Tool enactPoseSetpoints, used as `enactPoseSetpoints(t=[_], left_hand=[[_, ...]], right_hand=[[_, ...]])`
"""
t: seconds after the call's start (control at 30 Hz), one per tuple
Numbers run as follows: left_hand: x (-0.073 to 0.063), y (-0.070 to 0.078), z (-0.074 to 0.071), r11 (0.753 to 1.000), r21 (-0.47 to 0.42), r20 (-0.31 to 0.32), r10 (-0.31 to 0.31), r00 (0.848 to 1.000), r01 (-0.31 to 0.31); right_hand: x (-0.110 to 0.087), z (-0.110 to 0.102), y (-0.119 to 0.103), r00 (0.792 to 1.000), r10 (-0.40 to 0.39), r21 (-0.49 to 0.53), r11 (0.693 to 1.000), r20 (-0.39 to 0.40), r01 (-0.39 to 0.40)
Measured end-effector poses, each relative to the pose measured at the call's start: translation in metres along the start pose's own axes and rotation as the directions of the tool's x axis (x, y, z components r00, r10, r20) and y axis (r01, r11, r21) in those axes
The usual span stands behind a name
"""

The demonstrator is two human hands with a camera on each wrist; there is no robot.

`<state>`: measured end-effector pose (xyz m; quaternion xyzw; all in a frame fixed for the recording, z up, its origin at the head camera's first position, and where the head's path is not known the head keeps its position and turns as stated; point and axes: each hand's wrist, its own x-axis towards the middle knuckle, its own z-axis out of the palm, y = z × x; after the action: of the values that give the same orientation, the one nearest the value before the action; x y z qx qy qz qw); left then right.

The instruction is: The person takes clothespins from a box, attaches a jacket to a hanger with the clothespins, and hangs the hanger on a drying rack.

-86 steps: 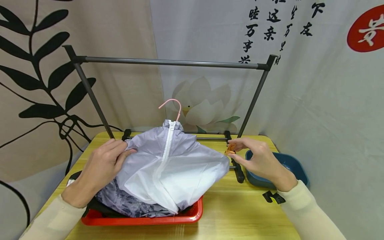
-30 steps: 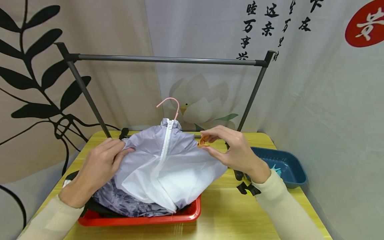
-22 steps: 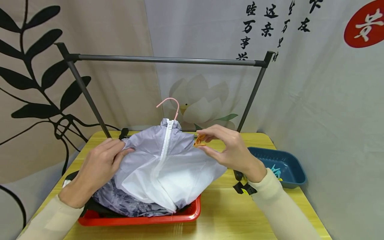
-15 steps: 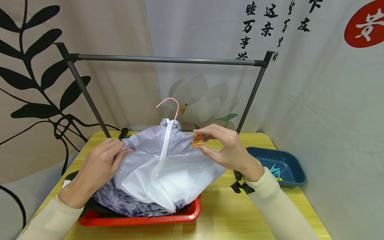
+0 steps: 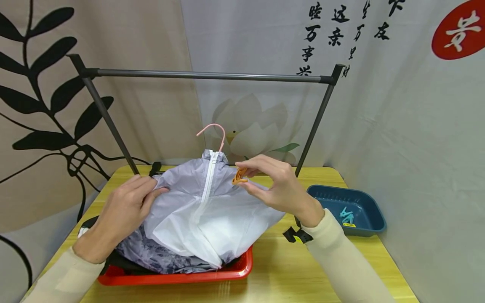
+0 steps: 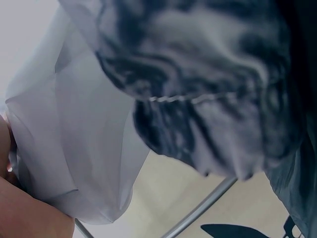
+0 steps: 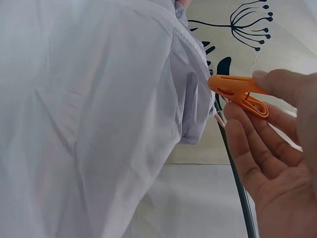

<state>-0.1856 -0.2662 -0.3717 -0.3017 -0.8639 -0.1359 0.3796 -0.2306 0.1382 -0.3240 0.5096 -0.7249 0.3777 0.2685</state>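
Note:
A lavender and white zip jacket (image 5: 212,206) is on a pink hanger (image 5: 222,134), its hook standing up above the collar. My left hand (image 5: 126,206) pinches the jacket's shoulder on the left side. Between thumb and fingers of my right hand (image 5: 278,181) is an orange clothespin (image 5: 239,176), held close to the jacket's right shoulder. In the right wrist view the tip of the clothespin (image 7: 237,91) overlaps the edge of the cloth. Beneath the jacket lies a dark tie-dye garment (image 5: 159,252), in a red basket (image 5: 178,279).
A grey metal rack (image 5: 208,75) stands at the back of the wooden table (image 5: 273,269). To the right sits a blue tray (image 5: 363,210) with light-blue clothespins (image 5: 346,215) in it. A black clip-like piece (image 5: 297,235) shows beside my right sleeve.
My right hand has moved left with the orange clothespin, from the sleeve end toward the jacket's shoulder, uncovering more of the blue tray. The left hand keeps its hold on the jacket.

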Motion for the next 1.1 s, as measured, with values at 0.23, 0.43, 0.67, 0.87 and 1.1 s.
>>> enactPoseSetpoints(t=[0.23,0.43,0.67,0.87,1.1], left_hand=[[0.0,0.0,0.0,1.0,-0.004,-0.001,0.001,1.0,-0.001],[0.0,0.001,0.0,1.0,-0.008,-0.01,0.008,1.0,-0.008],[0.0,0.001,0.0,1.0,-0.01,-0.012,0.004,1.0,-0.004],[-0.003,0.001,0.0,1.0,-0.02,-0.014,-0.005,1.0,0.005],[-0.006,0.001,0.0,0.999,-0.034,-0.023,-0.002,1.0,0.001]], right_hand=[[0.003,0.005,0.002,1.0,0.001,0.009,1.0,-0.008,-0.001],[0.008,0.011,0.002,1.0,-0.01,0.018,1.0,-0.012,0.01],[0.019,0.016,0.0,1.0,-0.03,0.034,0.999,0.001,0.03],[0.032,0.025,-0.002,0.998,-0.061,0.063,0.996,0.001,0.061],[0.045,0.033,-0.007,0.997,-0.077,0.074,0.994,0.013,0.076]])
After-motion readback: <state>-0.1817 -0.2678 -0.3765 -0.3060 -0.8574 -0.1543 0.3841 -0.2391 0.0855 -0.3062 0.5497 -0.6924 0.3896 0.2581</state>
